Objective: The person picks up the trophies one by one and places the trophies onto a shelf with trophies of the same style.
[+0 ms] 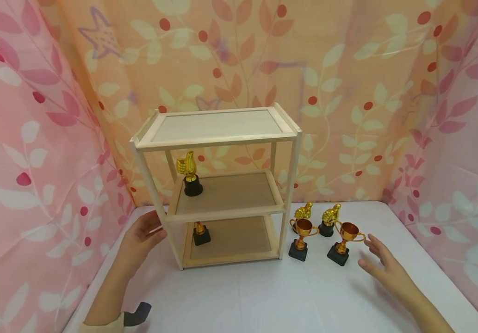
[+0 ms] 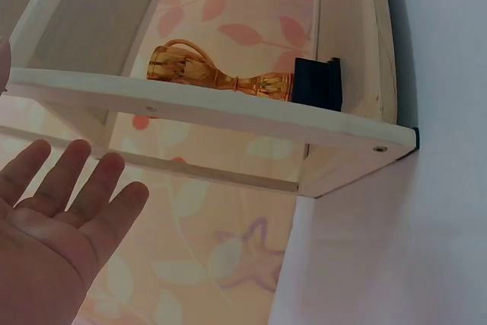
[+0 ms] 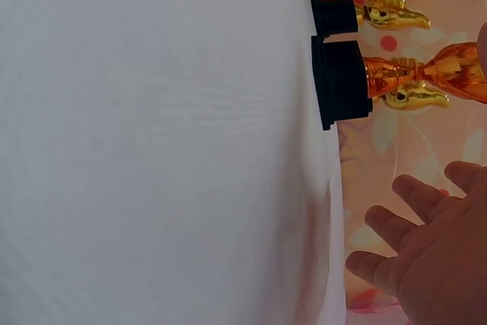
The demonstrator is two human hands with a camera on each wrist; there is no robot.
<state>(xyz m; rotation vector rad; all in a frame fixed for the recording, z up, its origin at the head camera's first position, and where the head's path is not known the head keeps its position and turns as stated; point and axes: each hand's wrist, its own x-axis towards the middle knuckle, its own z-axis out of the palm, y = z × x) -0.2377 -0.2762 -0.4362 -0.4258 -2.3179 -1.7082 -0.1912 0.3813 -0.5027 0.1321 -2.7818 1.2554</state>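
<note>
A small cream three-tier shelf stands on the table. My left hand is beside its left post, fingers relaxed and holding nothing. On the middle tier stands a gold thumbs-up trophy with a black base. The bottom tier holds a trophy cup, its top hidden by the middle tier in the head view; the left wrist view shows its bronze-gold cup. My right hand has its fingers loosely spread, fingertips close to the handle of a bronze trophy cup right of the shelf.
Another bronze trophy cup stands between that one and the shelf. Behind the cups are two gold thumbs-up trophies, one on the right and one on the left. Floral cloth encloses the white table at the back and sides.
</note>
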